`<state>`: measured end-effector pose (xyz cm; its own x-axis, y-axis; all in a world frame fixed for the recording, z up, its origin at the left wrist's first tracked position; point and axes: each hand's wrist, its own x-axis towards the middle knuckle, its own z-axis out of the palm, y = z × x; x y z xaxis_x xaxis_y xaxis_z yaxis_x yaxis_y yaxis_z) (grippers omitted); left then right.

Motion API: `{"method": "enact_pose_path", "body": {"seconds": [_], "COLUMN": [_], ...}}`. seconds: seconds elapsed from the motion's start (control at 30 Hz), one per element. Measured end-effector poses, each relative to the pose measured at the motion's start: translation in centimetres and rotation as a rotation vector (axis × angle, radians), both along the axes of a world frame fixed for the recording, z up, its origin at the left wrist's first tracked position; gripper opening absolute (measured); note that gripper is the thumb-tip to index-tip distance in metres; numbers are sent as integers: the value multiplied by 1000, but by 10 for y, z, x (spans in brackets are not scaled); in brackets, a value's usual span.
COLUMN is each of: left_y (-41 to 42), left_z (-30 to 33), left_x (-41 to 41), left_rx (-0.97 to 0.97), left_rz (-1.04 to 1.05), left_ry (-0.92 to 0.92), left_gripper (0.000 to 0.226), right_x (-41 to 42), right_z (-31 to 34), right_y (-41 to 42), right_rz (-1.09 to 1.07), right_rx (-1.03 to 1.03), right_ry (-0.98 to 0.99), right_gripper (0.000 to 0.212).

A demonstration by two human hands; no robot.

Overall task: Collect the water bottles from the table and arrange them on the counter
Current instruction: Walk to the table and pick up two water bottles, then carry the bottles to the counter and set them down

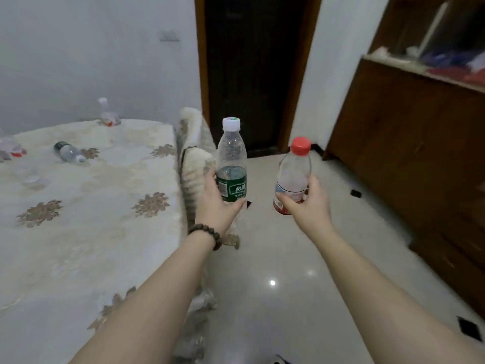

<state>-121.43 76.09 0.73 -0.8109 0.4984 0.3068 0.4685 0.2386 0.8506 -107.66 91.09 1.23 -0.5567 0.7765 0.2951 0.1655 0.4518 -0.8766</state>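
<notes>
Left hand (pixel 217 203) grips green-label bottle (pixel 232 164); right hand (pixel 309 203) red-capped bottle (pixel 292 177).

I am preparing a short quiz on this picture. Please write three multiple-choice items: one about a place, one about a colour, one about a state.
1. Where does the lying bottle rest?
A. on the floor
B. on the table
C. on the shelf

2. What colour is the cap of the bottle in the right hand?
A. red
B. blue
C. white

3. How is the green-label bottle held by the left hand?
A. upside down
B. sideways
C. upright

Answers: 1 B, it lies on the patterned tablecloth. 2 A, the red-cap bottle has a plainly red top. 3 C, its white cap points upward.
</notes>
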Motion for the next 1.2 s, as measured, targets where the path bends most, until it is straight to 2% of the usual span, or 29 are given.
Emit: {"method": "enact_pose_path", "body": {"seconds": [0.1, 0.33, 0.57, 0.87, 1.2], "left_y": [53, 160, 225, 208, 168], "left_z": [-1, -6, -13, -15, -21], "left_x": [57, 219, 451, 780, 999], "left_rx": [-1, -45, -78, -25, -83], "left_rz": [-173, -556, -962, -1484, -1882], "left_ry": [-39, -89, -82, -75, -87], "left_gripper": [77, 79, 77, 80, 78], "right_x": [79, 273, 502, 790, 955], "right_z": [-4, -8, -18, -19, -27], "right_y": [28, 59, 43, -54, -155], "right_rz": [-179, -542, -926, -1453, -1837], "right_rx": [-1, -8, -35, -53, -75], "right_ry": [-27, 7, 28, -2, -5], "right_gripper": [66, 60, 56, 53, 58]}}
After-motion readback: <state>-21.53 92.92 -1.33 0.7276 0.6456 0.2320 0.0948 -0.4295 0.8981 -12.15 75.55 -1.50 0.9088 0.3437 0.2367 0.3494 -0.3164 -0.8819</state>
